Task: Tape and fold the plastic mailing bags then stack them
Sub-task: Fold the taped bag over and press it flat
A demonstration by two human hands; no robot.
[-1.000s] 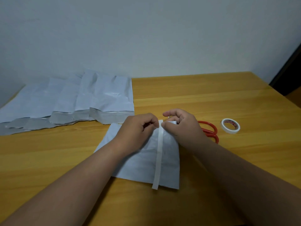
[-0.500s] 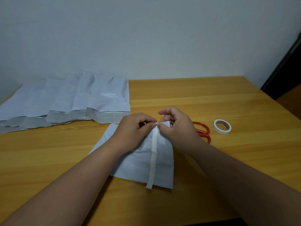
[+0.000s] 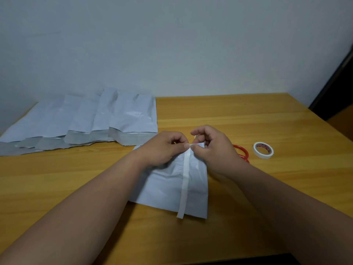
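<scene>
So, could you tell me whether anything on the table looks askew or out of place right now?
Mostly minor: the tape strip on the folded bag overhangs the bag's near edge onto the table. Both hands, left hand and right hand, pinch its far end. The unfolded bags lie fanned and crinkled rather than squared.

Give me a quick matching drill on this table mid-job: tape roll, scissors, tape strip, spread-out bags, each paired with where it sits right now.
Things:
1. tape roll
2. scissors
3. tape strip
4. spread-out bags

Places:
A. far left of the table, overlapping in a row
B. running down the folded bag under the hands
C. partly hidden behind the right hand
D. alone on the wood, furthest right

Pairs: 1-D, 2-C, 3-B, 4-A
</scene>
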